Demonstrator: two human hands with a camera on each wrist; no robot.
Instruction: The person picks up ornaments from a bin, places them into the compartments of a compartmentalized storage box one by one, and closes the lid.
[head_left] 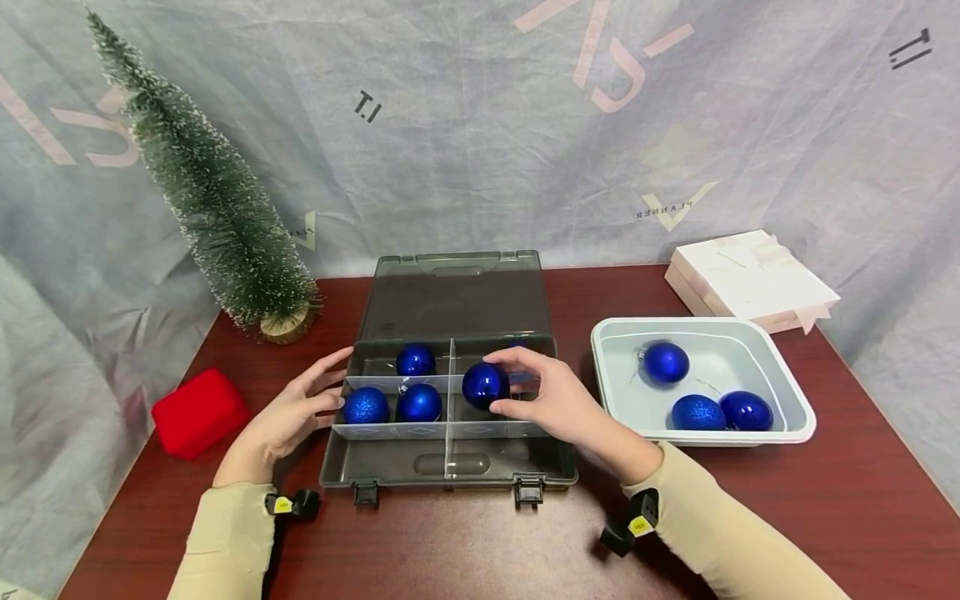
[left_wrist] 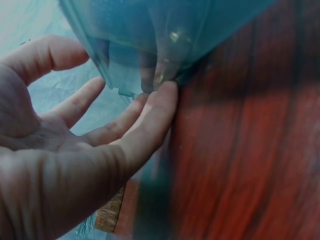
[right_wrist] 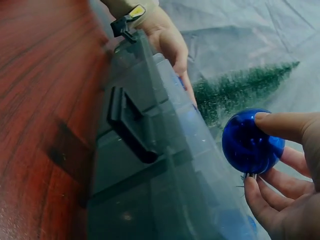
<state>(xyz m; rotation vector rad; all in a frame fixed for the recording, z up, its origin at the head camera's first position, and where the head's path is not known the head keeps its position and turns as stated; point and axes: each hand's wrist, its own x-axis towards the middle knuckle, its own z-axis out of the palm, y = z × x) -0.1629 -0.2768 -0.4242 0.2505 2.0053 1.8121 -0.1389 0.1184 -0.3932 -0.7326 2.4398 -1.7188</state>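
My right hand [head_left: 551, 396] pinches a shiny blue Christmas ball [head_left: 485, 385] between thumb and fingers, over the middle right compartment of a smoky clear divided box [head_left: 390, 458]. In the right wrist view the held ball [right_wrist: 250, 142] shows above the box wall, its metal cap pointing down. My left hand [head_left: 300, 412] rests its fingertips against the box's left side, fingers fairly straight. A glittery ball [head_left: 366, 406] and a matte ball [head_left: 420, 404] lie in the middle left compartment, a shiny ball [head_left: 416, 360] in the back left one. Another blue ball at the back right is mostly hidden by my right hand.
A white tub [head_left: 622, 404] holding three blue balls stands on the right, with a pale gift box [head_left: 757, 275] behind it. On the left are a red box [head_left: 198, 412] and a small frosted Christmas tree [head_left: 217, 200]. The box's lid [head_left: 457, 296] lies folded back toward the curtain.
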